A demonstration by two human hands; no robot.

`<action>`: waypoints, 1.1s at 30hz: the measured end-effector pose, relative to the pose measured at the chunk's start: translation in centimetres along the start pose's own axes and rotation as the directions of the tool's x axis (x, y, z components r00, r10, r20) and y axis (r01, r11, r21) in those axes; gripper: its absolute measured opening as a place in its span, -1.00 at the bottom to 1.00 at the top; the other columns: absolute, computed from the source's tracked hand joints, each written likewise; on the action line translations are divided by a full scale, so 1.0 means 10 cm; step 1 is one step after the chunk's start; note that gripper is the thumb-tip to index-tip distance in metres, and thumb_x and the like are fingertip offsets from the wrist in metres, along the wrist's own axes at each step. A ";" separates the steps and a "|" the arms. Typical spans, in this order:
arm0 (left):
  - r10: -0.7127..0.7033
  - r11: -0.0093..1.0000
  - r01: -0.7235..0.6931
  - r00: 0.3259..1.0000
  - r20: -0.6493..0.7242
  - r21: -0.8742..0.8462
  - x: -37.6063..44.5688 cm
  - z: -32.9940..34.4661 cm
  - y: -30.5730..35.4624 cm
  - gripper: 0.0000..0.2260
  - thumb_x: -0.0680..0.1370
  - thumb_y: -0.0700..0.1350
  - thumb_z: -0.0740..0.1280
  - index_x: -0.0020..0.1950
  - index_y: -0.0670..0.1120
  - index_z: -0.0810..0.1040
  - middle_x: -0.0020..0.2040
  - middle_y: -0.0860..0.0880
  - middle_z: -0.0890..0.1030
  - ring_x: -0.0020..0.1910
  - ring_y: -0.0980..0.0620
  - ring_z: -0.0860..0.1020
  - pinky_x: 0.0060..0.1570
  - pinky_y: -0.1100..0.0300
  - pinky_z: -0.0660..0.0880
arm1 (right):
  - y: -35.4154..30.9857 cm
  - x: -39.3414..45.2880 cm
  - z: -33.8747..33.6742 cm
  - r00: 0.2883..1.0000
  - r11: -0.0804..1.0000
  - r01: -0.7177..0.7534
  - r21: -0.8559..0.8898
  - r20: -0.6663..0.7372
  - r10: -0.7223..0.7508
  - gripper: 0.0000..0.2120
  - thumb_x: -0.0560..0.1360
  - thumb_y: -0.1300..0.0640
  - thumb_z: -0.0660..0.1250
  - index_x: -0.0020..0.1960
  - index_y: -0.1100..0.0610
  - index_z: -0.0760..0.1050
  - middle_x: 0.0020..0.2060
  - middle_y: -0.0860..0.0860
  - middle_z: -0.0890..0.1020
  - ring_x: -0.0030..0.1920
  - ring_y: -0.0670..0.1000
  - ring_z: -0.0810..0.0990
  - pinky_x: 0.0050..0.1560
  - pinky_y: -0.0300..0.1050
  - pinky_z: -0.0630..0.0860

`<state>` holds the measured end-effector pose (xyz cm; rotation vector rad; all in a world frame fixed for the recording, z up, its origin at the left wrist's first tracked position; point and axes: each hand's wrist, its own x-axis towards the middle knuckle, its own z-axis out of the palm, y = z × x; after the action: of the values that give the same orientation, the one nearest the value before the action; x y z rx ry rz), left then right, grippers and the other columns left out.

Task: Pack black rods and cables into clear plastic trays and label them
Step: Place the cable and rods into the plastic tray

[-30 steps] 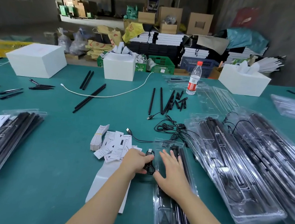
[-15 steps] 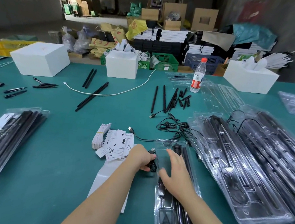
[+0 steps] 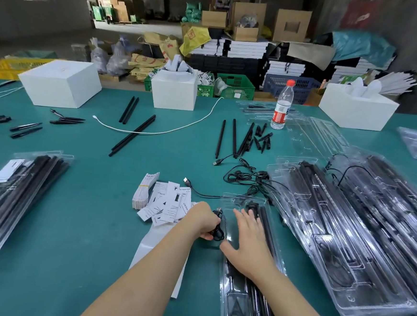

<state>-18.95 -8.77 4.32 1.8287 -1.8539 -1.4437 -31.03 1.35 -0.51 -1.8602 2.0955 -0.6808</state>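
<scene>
The left hand (image 3: 203,221) pinches a coiled cable (image 3: 218,229) beside the tray (image 3: 239,297); the right hand (image 3: 246,238) lies spread, pressing its cover. Labels (image 3: 167,205) sit just left. Filled trays (image 3: 346,233) are stacked right; beyond, loose rods (image 3: 234,137) and cables (image 3: 245,178) remain on the counter (image 3: 80,222).

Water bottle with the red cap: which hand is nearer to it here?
Right. The right hand lies flat on the clear tray, below the water bottle; the left hand, gripping a coiled cable, sits further left.
</scene>
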 end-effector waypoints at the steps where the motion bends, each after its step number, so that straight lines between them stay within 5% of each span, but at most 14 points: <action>1: -0.020 1.000 0.021 1.000 0.018 -0.022 0.00 0.00 0.01 -0.84 0.60 -0.19 0.35 -0.15 -0.19 0.46 -0.27 -0.13 0.55 -0.38 -0.06 0.57 -0.08 0.01 0.67 | -0.01 -0.01 0.00 1.000 1.000 0.000 0.021 -0.016 0.001 -0.22 0.51 -0.07 0.28 0.61 0.08 0.00 0.60 0.01 0.05 0.60 0.00 -0.18 0.52 -0.16 -0.31; 6: -0.017 0.998 0.018 1.000 -0.019 0.062 0.00 -0.01 0.02 -0.80 0.60 -0.09 0.39 -0.04 -0.23 0.50 -0.08 -0.24 0.65 -0.30 -0.19 0.61 0.00 -0.06 0.65 | -0.03 -0.04 -0.01 0.998 0.997 0.015 0.079 -0.067 -0.010 -0.22 0.49 0.01 0.32 0.60 0.10 0.04 0.58 -0.02 0.14 0.60 0.02 -0.11 0.50 -0.21 -0.29; 10: 0.106 0.924 -0.081 0.993 -0.047 0.373 0.00 -0.04 0.08 -0.72 0.60 0.05 0.36 -0.16 -0.13 0.47 -0.18 -0.15 0.71 -0.44 -0.02 0.55 -0.18 0.15 0.57 | -0.02 -0.04 -0.01 0.998 0.997 0.023 0.069 -0.065 -0.018 -0.23 0.49 0.02 0.31 0.60 0.11 0.04 0.57 -0.02 0.15 0.60 -0.01 -0.10 0.53 -0.20 -0.29; 15: 0.140 0.853 -0.105 0.990 -0.031 0.511 -0.01 -0.09 0.16 -0.57 0.59 0.09 0.35 -0.32 -0.13 0.34 -0.39 -0.07 0.44 -0.22 -0.14 0.53 -0.13 0.07 0.51 | 0.00 -0.05 0.00 0.997 0.995 0.028 0.098 -0.074 -0.021 -0.23 0.50 0.01 0.31 0.60 0.09 0.04 0.57 -0.06 0.15 0.60 -0.05 -0.10 0.53 -0.22 -0.26; 19: 0.037 0.916 -0.066 0.996 0.082 0.396 -0.01 -0.09 0.20 -0.68 0.67 -0.02 0.25 -0.19 -0.20 0.46 -0.30 -0.19 0.57 -0.40 -0.15 0.55 -0.24 0.06 0.55 | 0.02 -0.06 0.02 0.994 0.994 0.033 0.109 -0.103 -0.022 -0.24 0.49 -0.06 0.29 0.60 0.04 0.04 0.57 -0.08 0.15 0.59 -0.08 -0.10 0.51 -0.25 -0.25; 22: 0.009 0.911 -0.054 0.994 0.113 0.408 -0.01 -0.02 0.25 -0.72 0.69 -0.14 0.15 -0.14 -0.25 0.48 -0.03 -0.32 0.68 -0.25 -0.23 0.65 -0.06 0.01 0.62 | 0.03 -0.06 0.06 0.995 0.998 0.021 0.064 -0.095 -0.015 -0.13 0.44 -0.31 0.21 0.61 0.01 -0.02 0.58 -0.09 0.07 0.59 -0.11 -0.16 0.52 -0.20 -0.27; 24: -0.010 0.934 -0.027 0.995 0.100 0.355 -0.01 -0.04 0.26 -0.70 0.69 -0.10 0.20 -0.18 -0.22 0.46 -0.08 -0.27 0.70 -0.23 -0.20 0.67 -0.07 0.06 0.61 | 0.04 -0.04 0.08 0.997 1.000 0.011 0.022 -0.070 -0.010 -0.06 0.40 -0.39 0.19 0.62 -0.03 -0.08 0.58 -0.09 -0.02 0.57 -0.13 -0.24 0.51 -0.17 -0.31; 29: -0.031 0.981 0.012 0.995 0.097 0.194 0.08 -0.13 0.18 -0.70 0.60 0.00 0.39 -0.19 -0.18 0.46 -0.27 -0.14 0.69 -0.20 -0.02 0.71 -0.26 0.27 0.59 | 0.04 -0.03 0.08 0.997 1.000 0.027 -0.004 -0.071 -0.027 -0.16 0.46 -0.22 0.23 0.61 0.04 -0.01 0.59 -0.02 0.08 0.60 -0.05 -0.15 0.55 -0.13 -0.29; 31: -0.053 0.996 0.047 0.995 0.083 0.073 0.09 -0.10 0.14 -0.71 0.55 -0.03 0.46 -0.12 -0.23 0.48 -0.32 -0.17 0.65 -0.22 -0.14 0.71 -0.16 0.08 0.66 | 0.03 -0.03 0.06 0.996 0.999 0.037 0.018 -0.087 -0.035 -0.20 0.48 -0.15 0.26 0.60 0.07 0.02 0.58 -0.02 0.13 0.60 -0.04 -0.11 0.55 -0.15 -0.28; 33: -0.042 0.999 0.042 0.998 0.051 0.006 0.10 -0.08 0.10 -0.72 0.52 -0.08 0.50 -0.14 -0.24 0.50 -0.26 -0.20 0.66 -0.24 -0.20 0.71 -0.27 0.02 0.66 | 0.03 -0.04 0.06 0.994 0.999 0.040 0.033 -0.099 -0.037 -0.21 0.48 -0.11 0.27 0.60 0.07 0.03 0.57 -0.02 0.15 0.60 -0.03 -0.08 0.56 -0.12 -0.24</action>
<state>-19.29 -10.25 4.91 1.8608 -1.8546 -1.5151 -30.93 1.67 -1.17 -1.8890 2.0974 -0.8298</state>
